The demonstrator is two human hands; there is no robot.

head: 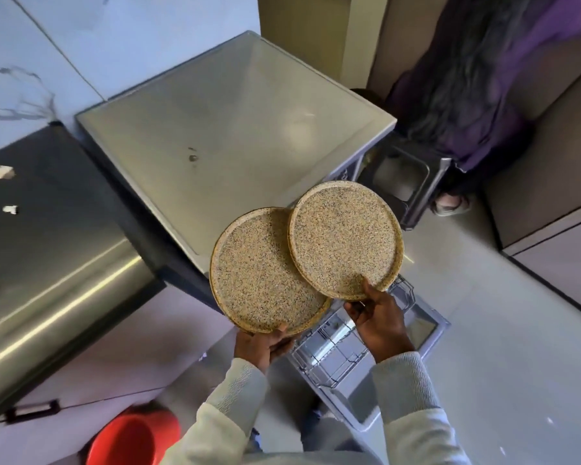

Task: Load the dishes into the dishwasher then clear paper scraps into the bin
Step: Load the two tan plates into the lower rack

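Observation:
I hold two round speckled beige plates, one in each hand. My left hand [265, 345] grips the near rim of the left plate [259, 273]. My right hand [376, 317] grips the near rim of the right plate [344, 236], which overlaps the left plate's upper right edge. Both plates hang above the open dishwasher [235, 122], whose pulled-out wire rack [332, 357] shows below my hands. White paper scraps [2, 171] lie on the dark counter [47, 229] at the left. A red bin [131, 437] stands on the floor at bottom left.
A person in purple [483, 95] stands at the upper right beside a small grey stool [413, 186]. Beige cabinets [550, 229] line the right side. The dishwasher's open door [426, 330] juts out over the tiled floor.

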